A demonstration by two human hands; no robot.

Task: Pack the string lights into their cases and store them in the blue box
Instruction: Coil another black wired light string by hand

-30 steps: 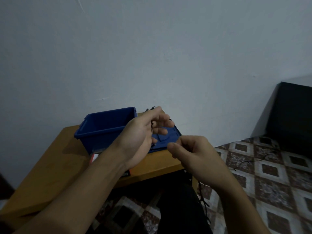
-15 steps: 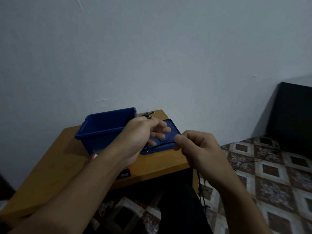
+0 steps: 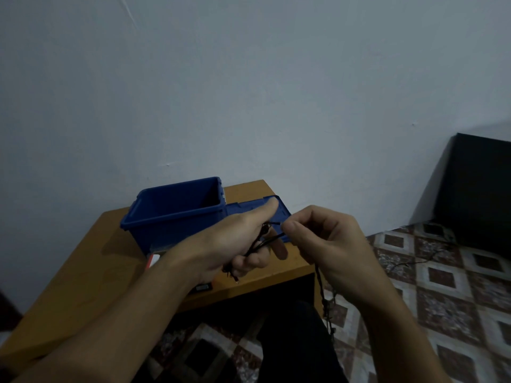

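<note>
A dark string of lights [image 3: 323,295] runs from my left hand [image 3: 235,241] to my right hand [image 3: 329,244] and hangs down toward the floor. My left hand holds coils of the string against its curled lower fingers, with the thumb stretched out. My right hand pinches the string just right of the left hand. The open blue box [image 3: 177,211] stands on the wooden table [image 3: 83,275] behind my left hand. Its blue lid [image 3: 249,210] lies flat beside it on the right, partly hidden by my hands.
A small case with orange and white on it [image 3: 153,261] lies on the table below the box, mostly hidden by my left arm. More dark wire [image 3: 409,262] trails over the patterned tile floor at right. A black object [image 3: 481,189] stands against the wall.
My hands have moved right and closer together. My left hand has turned, and the string now lies across its fingers. My right hand has drawn the string up to the left hand.
</note>
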